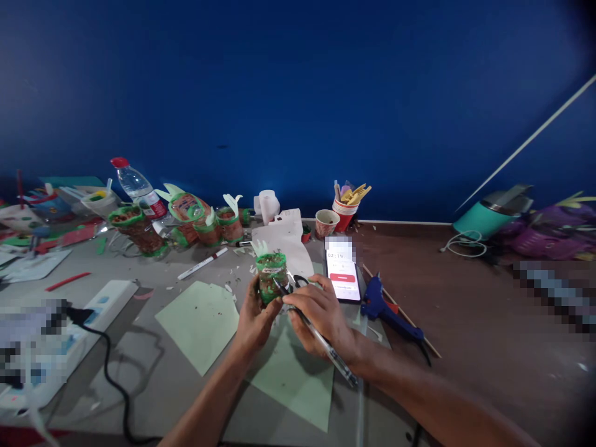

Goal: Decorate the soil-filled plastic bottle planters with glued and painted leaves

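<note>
My left hand (pixel 255 316) is wrapped round a small green-rimmed craft pot (pixel 271 275) with brown filling and a pale leaf shape on top, and holds it just above the table. My right hand (pixel 321 315) pinches a dark pen (pixel 316 335), whose tip touches the pot's side. Both hands are over pale green paper sheets (pixel 200 323). Black-handled scissors (pixel 298 280) lie just behind the pot.
A phone (pixel 343 273) with a lit screen and a blue glue gun (pixel 386 310) lie to the right. Several similar pots (pixel 186 220), a water bottle (pixel 135 183), cups of tools (pixel 345 208) and a white marker (pixel 202 264) stand behind. A power strip (pixel 100 304) with black cable lies left.
</note>
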`<state>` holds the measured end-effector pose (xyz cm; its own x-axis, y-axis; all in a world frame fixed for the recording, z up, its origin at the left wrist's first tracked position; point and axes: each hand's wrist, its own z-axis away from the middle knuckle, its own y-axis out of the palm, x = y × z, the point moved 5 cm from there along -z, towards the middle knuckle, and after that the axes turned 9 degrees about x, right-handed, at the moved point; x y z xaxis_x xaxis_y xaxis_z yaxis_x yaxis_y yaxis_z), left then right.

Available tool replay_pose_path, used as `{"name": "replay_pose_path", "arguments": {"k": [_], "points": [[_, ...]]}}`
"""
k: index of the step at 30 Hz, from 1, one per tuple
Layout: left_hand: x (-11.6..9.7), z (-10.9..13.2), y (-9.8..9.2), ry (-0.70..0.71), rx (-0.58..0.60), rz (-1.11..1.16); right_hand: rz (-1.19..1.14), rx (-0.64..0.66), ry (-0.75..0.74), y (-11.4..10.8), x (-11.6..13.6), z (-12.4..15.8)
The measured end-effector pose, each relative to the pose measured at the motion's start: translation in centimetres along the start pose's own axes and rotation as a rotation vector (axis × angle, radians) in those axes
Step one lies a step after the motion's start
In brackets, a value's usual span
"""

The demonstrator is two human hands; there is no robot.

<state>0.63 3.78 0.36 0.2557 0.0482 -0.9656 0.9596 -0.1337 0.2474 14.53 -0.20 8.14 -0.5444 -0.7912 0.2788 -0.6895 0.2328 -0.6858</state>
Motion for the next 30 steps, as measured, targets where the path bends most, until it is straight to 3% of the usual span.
{"name": "replay_pose_path", "arguments": {"k": [13, 20, 30], "points": [[-0.2, -0.2, -0.1, -0.007, -0.028, 0.046, -0.067, -0.063, -0.018, -0.6, 0.1, -0.1], [-0.5, 0.0, 0.3, -0.130, 0.089, 0.381, -0.240, -0.223, 0.117, -1.8, -1.2, 0.1], [-0.6, 0.5, 0.4, -0.257, 0.115, 0.578, -0.286, -0.209, 0.154, -1.9, -1.5, -0.2]]}}
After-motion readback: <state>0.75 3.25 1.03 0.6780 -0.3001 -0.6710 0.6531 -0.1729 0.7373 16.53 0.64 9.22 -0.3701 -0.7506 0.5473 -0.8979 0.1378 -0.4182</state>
